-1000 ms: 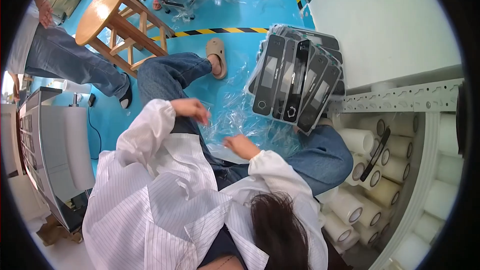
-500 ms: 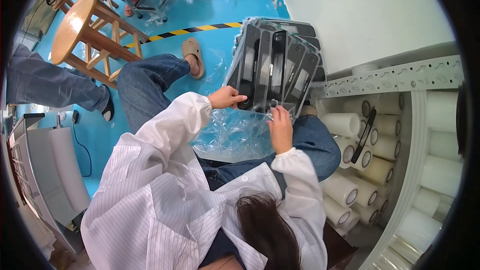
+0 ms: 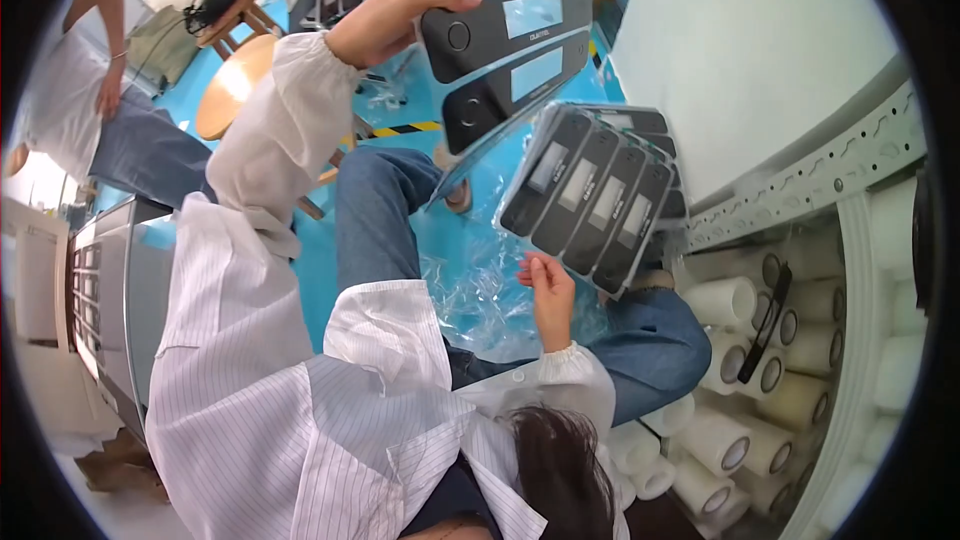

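Observation:
My left hand (image 3: 395, 20) is raised at the upper middle, thumb and fingers closed on one end of a sheet of black panels (image 3: 490, 65). The long rounded panels each have a see-through window and a ring mark, and clear film hangs below them. Lower right of that sheet, a stack of similar black panel sheets (image 3: 590, 195) in clear film rests tilted by my right leg. Just below the stack's near edge is my right hand (image 3: 550, 300), apart from it. Its fingers are curled toward the thumb; anything between them is too small to make out.
Crumpled clear film (image 3: 470, 290) lies on the blue floor between my legs. White rolls (image 3: 725, 440) fill a shelf on the right, with a black bar-shaped object (image 3: 765, 325) across them. A wooden stool (image 3: 235, 85) and two other people are beyond on the left.
My left hand has lifted a sheet of panels up and away from the stack. My right hand has drawn back slightly from the stack. The view has shifted too.

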`<state>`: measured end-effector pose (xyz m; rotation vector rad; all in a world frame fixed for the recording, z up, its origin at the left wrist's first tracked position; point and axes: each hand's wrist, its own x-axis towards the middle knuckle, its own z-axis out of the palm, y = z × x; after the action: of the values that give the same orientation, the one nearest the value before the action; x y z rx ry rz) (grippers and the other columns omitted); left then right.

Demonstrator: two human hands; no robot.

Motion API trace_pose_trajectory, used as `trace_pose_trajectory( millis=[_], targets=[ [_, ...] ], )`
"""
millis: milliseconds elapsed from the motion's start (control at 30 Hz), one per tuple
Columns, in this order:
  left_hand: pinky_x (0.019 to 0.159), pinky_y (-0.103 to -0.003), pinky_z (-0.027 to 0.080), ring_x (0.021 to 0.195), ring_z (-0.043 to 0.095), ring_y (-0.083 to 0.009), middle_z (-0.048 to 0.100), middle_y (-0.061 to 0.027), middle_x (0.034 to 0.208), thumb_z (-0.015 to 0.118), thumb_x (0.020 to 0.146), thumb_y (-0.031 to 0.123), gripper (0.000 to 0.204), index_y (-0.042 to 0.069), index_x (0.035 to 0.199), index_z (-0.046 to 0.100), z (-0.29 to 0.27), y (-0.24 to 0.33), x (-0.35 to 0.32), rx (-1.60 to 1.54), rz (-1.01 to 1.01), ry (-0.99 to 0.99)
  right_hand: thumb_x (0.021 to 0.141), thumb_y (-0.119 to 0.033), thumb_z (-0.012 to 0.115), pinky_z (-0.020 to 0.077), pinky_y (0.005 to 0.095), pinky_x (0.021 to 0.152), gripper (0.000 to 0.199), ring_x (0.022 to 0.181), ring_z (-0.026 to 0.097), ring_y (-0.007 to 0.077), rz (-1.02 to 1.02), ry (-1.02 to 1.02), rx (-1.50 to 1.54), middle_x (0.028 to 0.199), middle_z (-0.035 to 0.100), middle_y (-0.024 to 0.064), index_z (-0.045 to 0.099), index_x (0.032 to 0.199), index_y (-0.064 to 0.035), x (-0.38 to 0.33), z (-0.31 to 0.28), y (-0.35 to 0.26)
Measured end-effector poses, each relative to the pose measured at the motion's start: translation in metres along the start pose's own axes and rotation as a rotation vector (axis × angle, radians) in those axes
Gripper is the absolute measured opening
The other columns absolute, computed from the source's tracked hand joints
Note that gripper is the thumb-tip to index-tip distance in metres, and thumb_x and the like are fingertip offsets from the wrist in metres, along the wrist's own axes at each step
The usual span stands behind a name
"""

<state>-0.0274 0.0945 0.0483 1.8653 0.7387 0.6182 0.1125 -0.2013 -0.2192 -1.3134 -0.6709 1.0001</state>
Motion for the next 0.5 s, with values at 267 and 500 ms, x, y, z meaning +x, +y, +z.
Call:
trace_pose_trajectory(
  millis=[267, 500],
  targets=[
    [0.081, -0.025, 0.052, 0.085, 0.065, -0.0126, 0.067, -0.0025, 0.093, 0.061, 0.089, 0.02, 0.019, 0.006, 0.101, 0.064, -0.126, -0.02, -0.013, -0.474, -0.004, 0.39, 0.098, -0.022, 0.05, 0.0531, 0.0296, 0.073, 0.028, 0.078, 0.064, 0.0165, 0.164, -0.174, 0.153, 0.091, 0.065, 0.0096, 0.061, 0.108, 0.0022, 0.018, 0.033, 0.012],
    [0.076, -0.036, 0.055, 0.083, 0.066, -0.0208, 0.068, -0.0095, 0.088, 0.057, 0.09, 0.019, 0.02, 0.003, 0.1, 0.064, -0.315, -0.116, -0.046, -0.669, 0.203, 0.717, 0.098, -0.02, 0.051, 0.0521, 0.0265, 0.068, 0.026, 0.072, 0.064, 0.0137, 0.193, -0.167, 0.077, 0.086, 0.066, 0.007, 0.063, 0.105, 0.0009, 0.025, 0.032, 0.02]
  ],
)
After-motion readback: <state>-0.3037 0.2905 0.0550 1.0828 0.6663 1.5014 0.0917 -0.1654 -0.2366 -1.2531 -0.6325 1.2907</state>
